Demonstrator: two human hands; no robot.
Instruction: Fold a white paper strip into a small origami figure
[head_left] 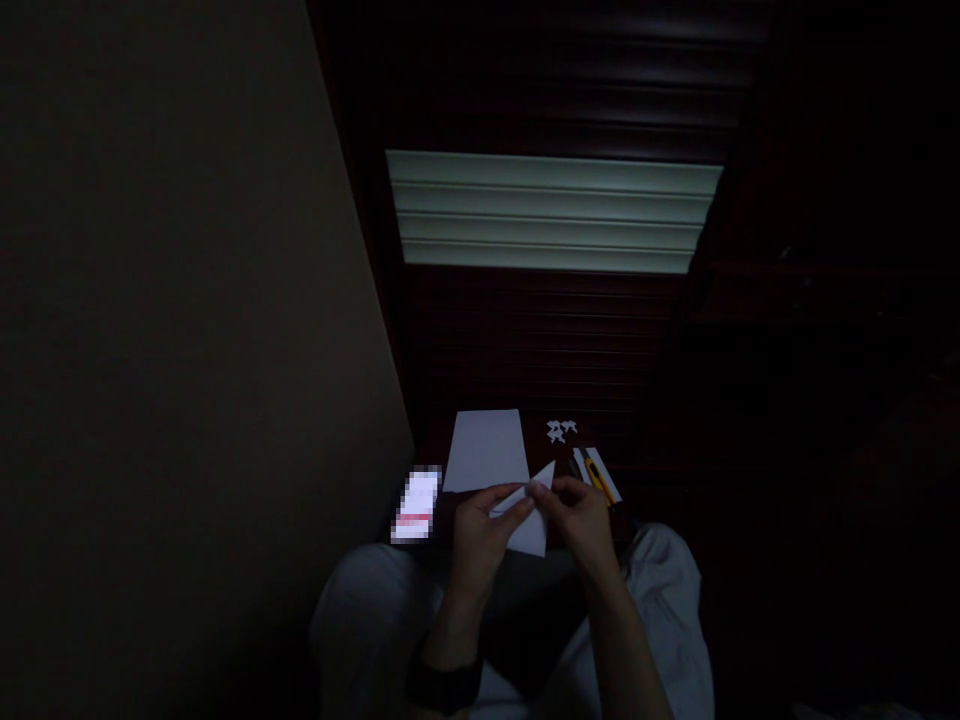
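Note:
Both my hands pinch one folded piece of white paper (531, 535) above the near edge of a small dark table. My left hand (484, 522) grips its left side, thumb on top. On the other side my right hand (577, 515) holds the paper with thumb and fingers near its upper fold. One pointed corner sticks up between the hands, and a flap hangs down toward my lap. Just beyond them lies a flat white sheet (487, 450). Several small folded paper pieces (559, 431) sit at the table's far right.
A yellow utility knife (597, 480) rests on a white paper strip (611, 482) at the right. At the left lies a lit phone (416, 507), its screen blurred. A plain wall (187, 300) rises on the left; a dark slatted panel (540, 340) stands ahead.

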